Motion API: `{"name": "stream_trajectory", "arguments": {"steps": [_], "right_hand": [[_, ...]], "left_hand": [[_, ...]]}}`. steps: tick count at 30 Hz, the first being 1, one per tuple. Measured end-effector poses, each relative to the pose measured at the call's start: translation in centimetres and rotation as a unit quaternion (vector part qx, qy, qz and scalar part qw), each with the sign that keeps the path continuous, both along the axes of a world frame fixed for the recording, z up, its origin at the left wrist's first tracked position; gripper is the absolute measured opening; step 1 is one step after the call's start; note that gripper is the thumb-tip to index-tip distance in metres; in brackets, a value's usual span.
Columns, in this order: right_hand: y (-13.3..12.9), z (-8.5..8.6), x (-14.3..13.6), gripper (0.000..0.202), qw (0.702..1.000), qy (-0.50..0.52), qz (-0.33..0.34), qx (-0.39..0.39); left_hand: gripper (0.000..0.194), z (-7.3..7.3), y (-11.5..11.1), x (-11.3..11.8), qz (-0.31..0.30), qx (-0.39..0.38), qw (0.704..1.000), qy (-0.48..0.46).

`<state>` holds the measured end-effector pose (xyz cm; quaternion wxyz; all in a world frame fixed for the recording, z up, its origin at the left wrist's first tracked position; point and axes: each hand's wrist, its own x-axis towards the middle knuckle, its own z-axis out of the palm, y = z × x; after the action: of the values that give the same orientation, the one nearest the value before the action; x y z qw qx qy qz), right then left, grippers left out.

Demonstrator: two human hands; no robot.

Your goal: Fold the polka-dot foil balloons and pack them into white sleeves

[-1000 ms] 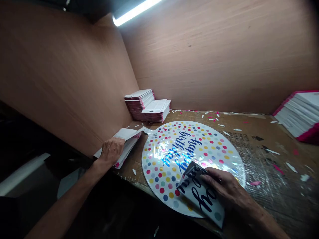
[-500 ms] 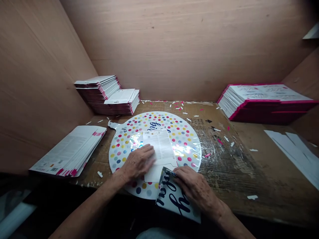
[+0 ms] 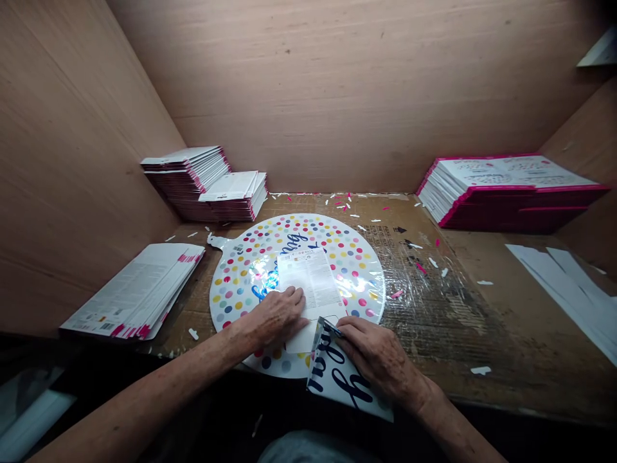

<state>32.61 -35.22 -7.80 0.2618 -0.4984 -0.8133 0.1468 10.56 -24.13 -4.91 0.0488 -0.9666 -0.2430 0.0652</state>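
Observation:
A flat round foil balloon (image 3: 241,263), white with coloured dots and dark lettering, lies on the cardboard-covered bench. On top of it rests a white printed paper sleeve (image 3: 311,276), its lower flap towards me. My left hand (image 3: 277,315) lies over the sleeve's left lower part, fingers and thumb apart and resting on it. My right hand (image 3: 376,350) is closed on a folded foil balloon (image 3: 337,379) with large dark script. The folded balloon's upper edge is against the sleeve's lower end, and its near part hangs over the bench edge. Whether it enters the sleeve is hidden.
Stacks of white sleeves (image 3: 193,180) stand at the back left, and a fanned pile (image 3: 130,289) lies at front left. A pink-edged stack (image 3: 506,186) stands at back right, with white paper sheets (image 3: 569,283) before it. Paper scraps dot the cardboard (image 3: 434,347). Wooden panels (image 3: 308,96) enclose the bench.
The camera view has shifted slightly. My left hand has slid a little right and down on the sleeve. My right hand and the folded balloon have stayed close to the sleeve's lower end.

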Motion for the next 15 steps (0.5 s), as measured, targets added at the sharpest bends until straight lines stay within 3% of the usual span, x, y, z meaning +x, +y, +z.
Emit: {"name": "stream_trajectory", "arguments": {"steps": [6, 8, 10, 15], "right_hand": [[0.0, -0.3, 0.1, 0.02, 0.999, -0.017, 0.021, 0.037], [0.1, -0.2, -0.1, 0.019, 0.999, -0.001, 0.015, 0.037], [0.2, 0.0, -0.4, 0.019, 0.999, 0.024, -0.025, 0.039], [1.4, 0.2, -1.3, 0.039, 0.979, 0.034, -0.2, 0.027]], "left_hand": [[0.01, -0.5, -1.2, 0.8, -0.026, 0.054, 0.997, 0.045], [0.014, -0.4, -1.2, 1.1, -0.015, 0.059, 0.997, 0.037], [0.02, -0.2, -1.1, 1.3, -0.005, 0.062, 0.998, 0.028], [0.023, 0.3, -1.1, 1.7, 0.025, 0.084, 0.996, 0.003]]}}
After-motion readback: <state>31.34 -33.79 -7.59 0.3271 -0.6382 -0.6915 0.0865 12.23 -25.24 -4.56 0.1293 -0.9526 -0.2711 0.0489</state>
